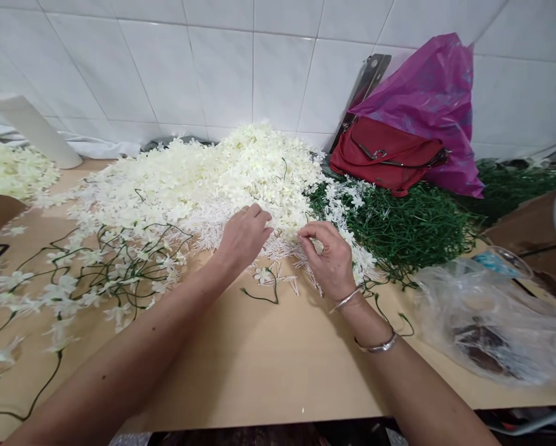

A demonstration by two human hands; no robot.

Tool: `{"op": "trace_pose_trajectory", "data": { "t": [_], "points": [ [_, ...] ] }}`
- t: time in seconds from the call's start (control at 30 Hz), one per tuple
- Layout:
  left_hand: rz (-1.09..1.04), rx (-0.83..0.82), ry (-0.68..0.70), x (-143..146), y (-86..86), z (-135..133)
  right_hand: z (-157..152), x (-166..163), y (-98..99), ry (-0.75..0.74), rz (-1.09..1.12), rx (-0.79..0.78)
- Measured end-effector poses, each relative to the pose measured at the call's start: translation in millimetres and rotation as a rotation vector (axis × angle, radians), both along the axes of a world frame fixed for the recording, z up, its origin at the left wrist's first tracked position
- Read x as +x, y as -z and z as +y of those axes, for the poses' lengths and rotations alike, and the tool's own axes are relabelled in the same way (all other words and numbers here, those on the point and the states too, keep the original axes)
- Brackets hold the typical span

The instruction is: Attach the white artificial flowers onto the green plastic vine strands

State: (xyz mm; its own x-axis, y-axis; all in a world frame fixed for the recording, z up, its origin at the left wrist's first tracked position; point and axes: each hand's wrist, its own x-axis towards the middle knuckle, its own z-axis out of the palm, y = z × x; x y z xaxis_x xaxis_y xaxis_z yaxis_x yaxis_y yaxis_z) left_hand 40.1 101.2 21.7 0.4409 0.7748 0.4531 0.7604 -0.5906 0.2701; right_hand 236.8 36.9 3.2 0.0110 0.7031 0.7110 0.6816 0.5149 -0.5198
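A large heap of cream-white artificial flower heads (254,162) lies along the wall. In front of it are many thin white stick-like pieces (208,224). My left hand (246,238) is over these pieces at the heap's front edge, fingers curled and thumb near them; whatever they hold is hidden. Thumb and forefinger of my right hand (331,257) are pinched together beside the heap, on something too small to make out. Between and below my hands lies one white flower on a green stem (275,291). Green plastic stems (403,226) are piled to the right.
Stemmed white flowers (64,288) spread over the table (259,365) at left, near a white roll (39,131). A red handbag (389,152) and a purple plastic bag (431,99) stand against the tiled wall. At right lies a clear plastic bag (454,303) with dark contents.
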Motion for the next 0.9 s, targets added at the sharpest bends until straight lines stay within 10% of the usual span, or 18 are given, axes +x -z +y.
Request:
{"op": "trace_pose_trajectory", "data": {
  "t": [0.7, 0.9],
  "points": [
    [-0.362, 0.023, -0.073, -33.0, 1.9, 14.7, -4.0, -2.9, -2.5, -0.073, 0.159, -0.112],
    [-1.096, -0.561, -0.005, -10.0, -15.0, -4.2, -5.2, -7.4, -6.5, -0.229, 0.641, -0.255]
  ]
}}
